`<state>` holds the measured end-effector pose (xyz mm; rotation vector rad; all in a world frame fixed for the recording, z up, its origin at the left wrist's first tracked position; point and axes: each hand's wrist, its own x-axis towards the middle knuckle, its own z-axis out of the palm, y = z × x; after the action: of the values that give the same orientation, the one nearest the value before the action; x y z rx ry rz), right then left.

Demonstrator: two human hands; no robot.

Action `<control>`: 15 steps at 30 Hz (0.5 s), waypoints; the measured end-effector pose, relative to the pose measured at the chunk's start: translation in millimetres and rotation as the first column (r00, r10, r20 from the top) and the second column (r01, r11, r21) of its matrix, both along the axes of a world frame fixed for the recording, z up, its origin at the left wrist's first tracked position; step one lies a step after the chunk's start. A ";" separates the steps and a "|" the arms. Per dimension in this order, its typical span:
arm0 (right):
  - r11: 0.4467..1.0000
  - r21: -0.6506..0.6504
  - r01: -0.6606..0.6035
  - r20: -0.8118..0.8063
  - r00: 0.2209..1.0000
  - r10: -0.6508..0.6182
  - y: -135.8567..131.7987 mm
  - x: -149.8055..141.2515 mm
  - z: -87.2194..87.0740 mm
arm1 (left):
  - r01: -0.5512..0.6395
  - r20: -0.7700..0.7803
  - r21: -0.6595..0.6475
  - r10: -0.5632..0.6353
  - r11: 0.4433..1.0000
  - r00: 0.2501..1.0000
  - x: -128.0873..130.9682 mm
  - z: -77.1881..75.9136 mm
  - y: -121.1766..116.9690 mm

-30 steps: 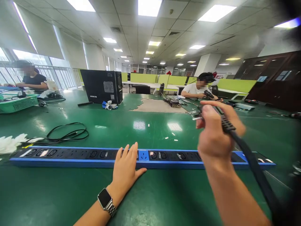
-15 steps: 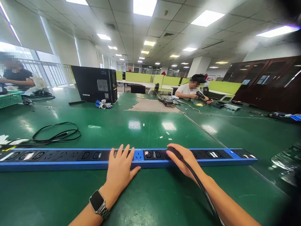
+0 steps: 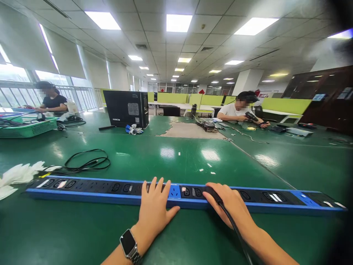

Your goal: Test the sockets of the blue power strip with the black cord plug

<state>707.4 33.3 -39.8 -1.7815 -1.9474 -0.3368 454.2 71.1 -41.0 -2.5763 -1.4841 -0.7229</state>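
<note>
A long blue and black power strip [image 3: 91, 195] with many sockets lies across the green table. My left hand [image 3: 153, 206] rests on top of it, left of a blue socket block, its fingers stretched out and the thumb apart along the near side. To the right, my right hand [image 3: 231, 204] is closed round a black cord plug [image 3: 211, 193], which is held down against the strip's socket face. Whether the plug's pins are inside a socket is hidden. Its black cord [image 3: 234, 222] runs under the right wrist toward me.
A coiled black cable [image 3: 88, 165] and white gloves [image 3: 19, 178] lie at the left. Farther back are a green basket [image 3: 41, 129], a black computer case [image 3: 124, 110] and more gloves [image 3: 134, 129]. Two people sit across the table, one at the right holding a dark tool [image 3: 251, 116].
The camera view has swung a little left and up, so everything sits farther right and lower. Both hands keep their places on the strip.
</note>
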 end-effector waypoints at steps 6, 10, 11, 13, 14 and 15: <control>0.986 0.158 0.044 0.063 0.996 -0.055 -2.5 34.0 -34.1 | 0.356 0.196 -0.093 -0.334 0.930 0.922 73.3 15.0 -3.7; 0.990 0.139 0.022 0.149 0.988 -0.043 -6.5 58.1 -50.7 | 0.401 0.177 -0.125 -0.377 0.908 0.909 124.9 9.0 3.2; 0.990 0.139 0.028 0.162 0.986 -0.051 -7.1 59.9 -52.0 | 0.397 0.204 -0.117 -0.369 0.910 0.907 130.6 5.9 4.5; 0.989 0.139 0.046 0.180 0.981 -0.071 -8.2 58.6 -51.6 | 0.412 0.280 -0.058 -0.381 0.909 0.881 133.9 -0.1 5.6; 0.990 0.132 0.050 0.185 0.980 -0.074 -8.8 56.2 -50.4 | 0.420 0.312 -0.017 -0.394 0.907 0.864 132.8 -2.4 5.4; 0.991 0.123 0.055 0.187 0.979 -0.078 -9.4 53.2 -48.8 | 0.421 0.332 0.021 -0.403 0.907 0.853 131.0 -4.0 4.9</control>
<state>760.6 23.9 -88.6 -1.7978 -1.9541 -0.6539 585.2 76.0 -44.9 -2.9683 -1.0146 -1.2320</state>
